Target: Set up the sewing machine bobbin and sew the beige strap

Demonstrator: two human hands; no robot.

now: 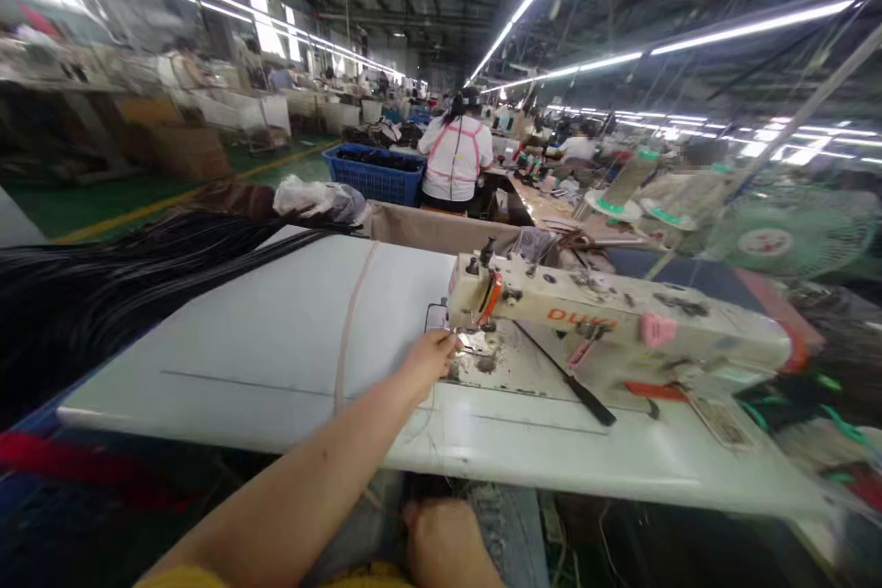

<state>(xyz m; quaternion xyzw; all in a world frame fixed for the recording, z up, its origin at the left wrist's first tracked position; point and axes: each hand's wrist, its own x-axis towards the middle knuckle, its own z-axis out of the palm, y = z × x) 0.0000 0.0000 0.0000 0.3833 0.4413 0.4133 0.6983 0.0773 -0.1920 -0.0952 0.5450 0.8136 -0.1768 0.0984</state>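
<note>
My left hand (431, 363) reaches over the white table to the needle area of a sewing machine (551, 303). Its fingertips are pinched together beside the presser foot. Whatever they hold, if anything, is too small to make out. Below the table edge, over my lap, my right hand (447, 542) is closed with its fingers curled under. What lies inside it is hidden. A black-handled tool with a thin dark shaft (585, 397) rests on the machine bed, right of the needle. Loose threads (435, 423) hang near my left wrist.
A bundle of long black strips (172, 266) covers the table's left side. One pale brown strip (353, 322) crosses the white table (227, 386). Beyond sit a blue crate (376, 175) and a person in white (455, 156). Thread cones (624, 188) and a fan (792, 234) stand right.
</note>
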